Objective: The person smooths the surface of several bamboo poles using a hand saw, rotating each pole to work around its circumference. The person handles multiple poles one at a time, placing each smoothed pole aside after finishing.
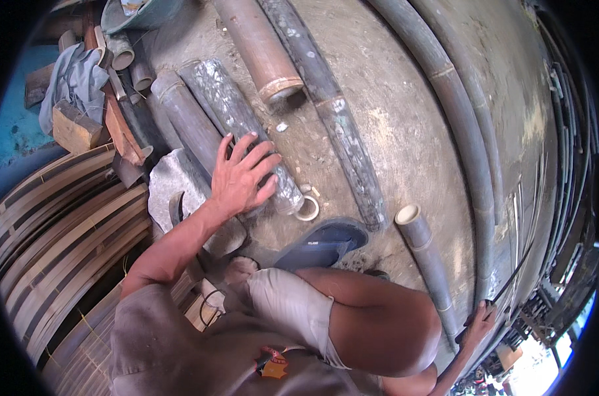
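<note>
Here, at far left, we see bamboo strips (62, 231), then a pale stone (169, 181). Our left hand (240, 175) lies unclenched and splayed across a white-mottled bamboo piece (215, 87) on the ground (411, 145), just beside a plain bamboo piece (189, 113). Next come a cut bamboo ring (316, 210) and a dark blue sandal (319, 244). Farther right, beyond a slim bamboo tube (427, 261), our right hand (481, 320) is wrapped around the end of a long, thin, dark tool (489, 305).
</note>
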Available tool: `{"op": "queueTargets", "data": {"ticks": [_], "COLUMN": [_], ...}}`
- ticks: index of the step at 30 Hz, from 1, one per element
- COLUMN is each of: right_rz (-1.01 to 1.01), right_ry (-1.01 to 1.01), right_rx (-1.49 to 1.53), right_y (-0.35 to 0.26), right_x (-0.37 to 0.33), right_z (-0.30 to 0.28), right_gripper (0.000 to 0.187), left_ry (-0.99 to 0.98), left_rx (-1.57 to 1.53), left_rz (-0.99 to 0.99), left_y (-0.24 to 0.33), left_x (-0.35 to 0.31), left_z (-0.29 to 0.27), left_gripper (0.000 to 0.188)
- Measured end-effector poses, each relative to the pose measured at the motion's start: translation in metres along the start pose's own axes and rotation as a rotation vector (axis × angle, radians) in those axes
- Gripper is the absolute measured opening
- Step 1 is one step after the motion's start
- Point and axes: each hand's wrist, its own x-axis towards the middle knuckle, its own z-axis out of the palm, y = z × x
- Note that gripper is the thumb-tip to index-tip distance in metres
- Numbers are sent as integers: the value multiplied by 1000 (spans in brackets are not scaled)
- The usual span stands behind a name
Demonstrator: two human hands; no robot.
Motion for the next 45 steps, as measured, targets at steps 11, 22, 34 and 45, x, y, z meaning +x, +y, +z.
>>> {"op": "queueTargets", "data": {"ticks": [11, 22, 34, 45], "right_rz": [-123, -55, 63, 35], "right_ry": [13, 10, 5, -13], "right_rx": [30, 231, 294, 233], "right_y": [61, 72, 121, 93], "right_x": [12, -12, -10, -16], "right_z": [-15, -15, -21, -23], "right_gripper": [36, 37, 57, 47], "left_ry": [-234, -531, -713, -597], "left_rx": [127, 218, 146, 345], "left_rz": [88, 386, 746, 582], "left_y": [7, -4, -6, -115], "left_x": [35, 57, 86, 149], "left_z": [13, 12, 5, -82], "left_gripper": [40, 92, 90, 82]}}
